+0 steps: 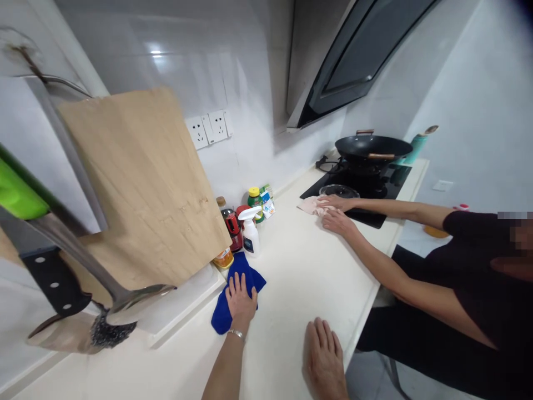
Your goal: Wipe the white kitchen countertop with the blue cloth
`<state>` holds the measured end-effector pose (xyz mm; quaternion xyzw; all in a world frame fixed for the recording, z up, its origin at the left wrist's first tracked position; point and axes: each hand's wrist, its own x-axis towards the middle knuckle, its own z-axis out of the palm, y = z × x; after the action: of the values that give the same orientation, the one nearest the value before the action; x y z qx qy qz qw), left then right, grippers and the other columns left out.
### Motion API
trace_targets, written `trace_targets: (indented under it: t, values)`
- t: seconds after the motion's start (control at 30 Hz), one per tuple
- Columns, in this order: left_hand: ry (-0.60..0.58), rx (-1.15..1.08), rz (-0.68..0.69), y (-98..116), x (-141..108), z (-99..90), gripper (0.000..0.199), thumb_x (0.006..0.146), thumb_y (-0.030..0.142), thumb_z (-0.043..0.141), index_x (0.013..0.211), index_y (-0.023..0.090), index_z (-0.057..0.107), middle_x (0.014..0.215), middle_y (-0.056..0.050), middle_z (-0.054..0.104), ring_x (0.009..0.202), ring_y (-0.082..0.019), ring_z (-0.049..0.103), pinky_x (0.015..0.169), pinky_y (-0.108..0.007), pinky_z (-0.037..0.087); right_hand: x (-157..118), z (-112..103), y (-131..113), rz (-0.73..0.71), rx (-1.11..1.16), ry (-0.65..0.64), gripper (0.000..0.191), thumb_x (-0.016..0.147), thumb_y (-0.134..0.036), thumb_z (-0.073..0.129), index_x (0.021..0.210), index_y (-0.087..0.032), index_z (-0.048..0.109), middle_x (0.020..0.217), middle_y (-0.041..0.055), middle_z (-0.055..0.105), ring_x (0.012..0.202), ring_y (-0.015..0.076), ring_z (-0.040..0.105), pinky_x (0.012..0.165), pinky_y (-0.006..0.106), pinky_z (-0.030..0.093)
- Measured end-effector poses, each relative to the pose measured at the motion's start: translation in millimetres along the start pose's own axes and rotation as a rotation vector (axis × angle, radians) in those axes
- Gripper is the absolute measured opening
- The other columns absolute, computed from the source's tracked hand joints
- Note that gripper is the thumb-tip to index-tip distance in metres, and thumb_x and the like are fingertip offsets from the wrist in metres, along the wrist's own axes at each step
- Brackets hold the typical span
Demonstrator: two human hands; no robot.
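My left hand (241,297) lies flat with its fingers spread on a blue cloth (222,316), pressing it against the white counter (283,311). A bracelet circles that wrist. My right hand (327,355) rests palm down on the counter near its front edge, fingers stretched out, holding nothing. Just beyond the cloth stands a white spray bottle (251,236). An orange-labelled container (225,259) sits beside it, partly behind the cutting board.
At right, a co-worker's hands (337,214) press a pale pink cloth (310,205) beside the black stove (375,214). A wok (372,150) sits on it under the range hood (353,61). A wooden cutting board (145,183), ladle (141,297) and knife (56,283) hang at left.
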<state>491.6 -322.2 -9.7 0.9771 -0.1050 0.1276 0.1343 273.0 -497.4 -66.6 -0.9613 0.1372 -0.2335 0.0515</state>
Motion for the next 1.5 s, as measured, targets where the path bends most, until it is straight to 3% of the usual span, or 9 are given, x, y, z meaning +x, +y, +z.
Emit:
trace_targets:
  t: [0.17, 0.3, 0.5, 0.73, 0.9, 1.03, 1.23, 1.37, 1.5]
  values:
    - [-0.043, -0.032, -0.008, 3.4, 1.3, 2.3, 0.061, 0.096, 0.039, 0.04, 0.152, 0.018, 0.038, 0.162, -0.013, 0.034, 0.151, -0.034, 0.029, 0.12, -0.059, 0.029, 0.8, 5.6, 2.5, -0.008, -0.051, 0.04, 0.093, 0.077, -0.009, 0.045, 0.158, -0.013, -0.001, 0.157, 0.0222, 0.038, 0.15, 0.0334, 0.027, 0.12, 0.052, 0.025]
    - [-0.055, -0.019, 0.031, -1.7, -30.2, -8.8, 0.061, 0.097, 0.041, 0.039, 0.153, 0.019, 0.036, 0.162, -0.011, 0.034, 0.152, -0.033, 0.026, 0.123, -0.058, 0.027, 0.0, 2.4, 0.4, -0.002, -0.043, 0.045, 0.08, 0.081, -0.008, 0.041, 0.156, -0.008, 0.016, 0.152, 0.0238, 0.043, 0.149, 0.032, 0.03, 0.119, 0.051, 0.027]
    - [-0.077, 0.069, 0.133, -5.9, -118.2, -35.5, 0.061, 0.098, 0.041, 0.039, 0.156, 0.026, 0.027, 0.164, -0.007, 0.031, 0.152, -0.03, 0.026, 0.122, -0.054, 0.032, -1.1, -6.3, -1.4, 0.015, 0.022, 0.032, 0.058, 0.085, -0.013, 0.04, 0.142, -0.005, 0.046, 0.15, 0.0238, 0.046, 0.148, 0.0337, 0.031, 0.118, 0.053, 0.028]
    - [-0.151, 0.15, 0.151, -1.8, -235.6, -90.0, 0.066, 0.099, 0.041, 0.041, 0.158, 0.027, 0.016, 0.166, -0.006, 0.026, 0.154, -0.029, 0.022, 0.122, -0.051, 0.032, -4.6, -27.5, 7.3, -0.084, 0.052, -0.052, 0.058, 0.088, -0.019, 0.043, 0.144, -0.005, 0.044, 0.154, 0.0232, 0.039, 0.148, 0.0414, 0.023, 0.117, 0.059, 0.027]
    - [-0.243, 0.222, 0.1, -8.5, -309.3, -128.7, 0.067, 0.098, 0.038, 0.043, 0.158, 0.027, 0.015, 0.167, -0.005, 0.024, 0.154, -0.03, 0.021, 0.121, -0.05, 0.033, -10.3, -28.9, 16.5, -0.126, 0.108, -0.077, 0.058, 0.089, -0.023, 0.045, 0.143, -0.004, 0.044, 0.154, 0.0259, 0.037, 0.148, 0.0454, 0.019, 0.115, 0.064, 0.028]
    - [-0.318, 0.261, 0.099, -38.8, -358.7, -161.0, 0.068, 0.097, 0.036, 0.045, 0.158, 0.028, 0.016, 0.167, -0.003, 0.025, 0.153, -0.029, 0.023, 0.121, -0.049, 0.035, -14.9, -22.9, 20.9, -0.144, 0.143, -0.058, 0.058, 0.088, -0.025, 0.045, 0.143, -0.005, 0.045, 0.154, 0.0255, 0.038, 0.147, 0.0454, 0.021, 0.114, 0.065, 0.029]
    - [-0.35, 0.259, 0.147, -117.4, -399.8, -204.8, 0.067, 0.096, 0.033, 0.045, 0.158, 0.03, 0.019, 0.165, -0.001, 0.03, 0.152, -0.028, 0.027, 0.119, -0.051, 0.038, -21.7, -13.3, 25.7, -0.159, 0.165, 0.004, 0.059, 0.087, -0.025, 0.044, 0.143, -0.007, 0.045, 0.151, 0.0252, 0.042, 0.146, 0.0442, 0.026, 0.112, 0.066, 0.031]
    - [-0.323, 0.242, 0.102, -164.9, -391.9, -212.0, 0.07, 0.094, 0.032, 0.049, 0.157, 0.031, 0.021, 0.164, -0.002, 0.031, 0.151, -0.03, 0.029, 0.118, -0.053, 0.04, -22.1, -12.6, 23.3, -0.146, 0.158, 0.042, 0.059, 0.086, -0.026, 0.045, 0.141, -0.008, 0.048, 0.147, 0.0249, 0.047, 0.143, 0.0447, 0.032, 0.111, 0.065, 0.033]
    - [-0.229, 0.257, -0.034, -209.8, -359.1, -204.0, 0.063, 0.097, 0.034, 0.045, 0.157, 0.031, 0.024, 0.164, -0.001, 0.032, 0.152, -0.029, 0.028, 0.12, -0.054, 0.038, -20.9, -14.5, 17.7, -0.136, 0.156, 0.091, 0.061, 0.083, -0.027, 0.045, 0.141, -0.009, 0.047, 0.145, 0.0242, 0.05, 0.14, 0.0444, 0.039, 0.109, 0.063, 0.036]
